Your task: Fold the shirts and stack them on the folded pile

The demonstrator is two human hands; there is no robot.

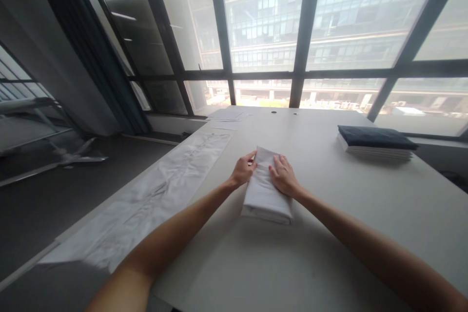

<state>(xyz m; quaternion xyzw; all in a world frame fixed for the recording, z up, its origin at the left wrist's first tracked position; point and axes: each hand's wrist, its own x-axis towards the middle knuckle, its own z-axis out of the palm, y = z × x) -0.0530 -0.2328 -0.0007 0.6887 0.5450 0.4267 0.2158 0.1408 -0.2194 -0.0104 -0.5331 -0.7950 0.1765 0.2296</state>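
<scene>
A white cloth (266,201), folded into a thick, narrow bundle, lies on the white table in front of me. At its left edge, my left hand (243,169) has its thumb and fingers closed on the fabric near the far end. A small red spot shows between these fingers; what it is I cannot make out. My right hand (284,176) rests on the right part of the bundle's top, fingers stretched out and palm down. Layered folds are visible at the near end of the bundle.
Along the table's (321,234) left side lies a long, wrinkled white cloth (161,190). Paper sheets (227,115) are at the far left. A stack of folded cloths, dark blue cloth (376,136) on top, stands at the right. Large windows (263,24) rise behind.
</scene>
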